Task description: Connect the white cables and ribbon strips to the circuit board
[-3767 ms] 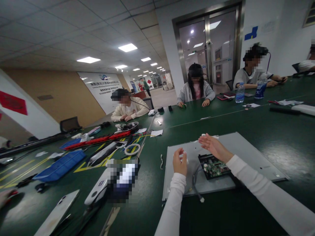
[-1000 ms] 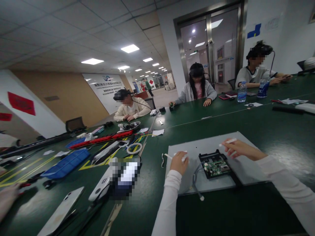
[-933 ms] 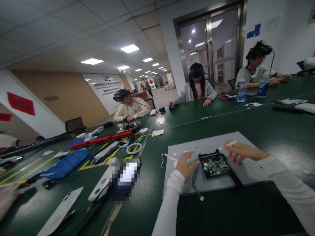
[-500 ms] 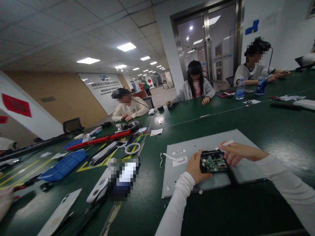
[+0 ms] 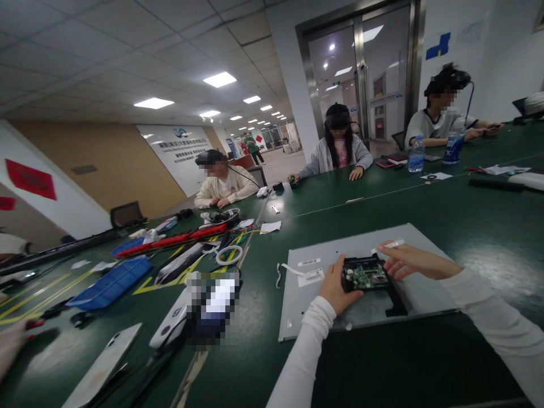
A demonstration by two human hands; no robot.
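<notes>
My left hand point(image 5: 335, 287) is closed around the left end of a black plastic frame that carries a green circuit board point(image 5: 369, 276). A black arm of the frame point(image 5: 396, 303) reaches down toward the near side. At the right end of the board is my right hand point(image 5: 410, 262), its thumb and index finger pinched on a thin white strip point(image 5: 395, 244); its other fingers are by the frame's edge. Beneath both hands lies a flat grey metal panel point(image 5: 361, 241) with labels. A white flat cable point(image 5: 291, 268) sticks out at its left side.
Left of the panel lie a pixelated phone-like device point(image 5: 219, 306), a white power bank-like box point(image 5: 172, 320), a white phone point(image 5: 104, 362) and a blue tray point(image 5: 111, 283). Several people sit along the green table point(image 5: 331, 212). Bottles point(image 5: 416, 154) stand at the far right.
The board and frame have shifted slightly left and up, and the frame's lower arm shows more clearly. The right hand stays at the board's right end with the white strip.
</notes>
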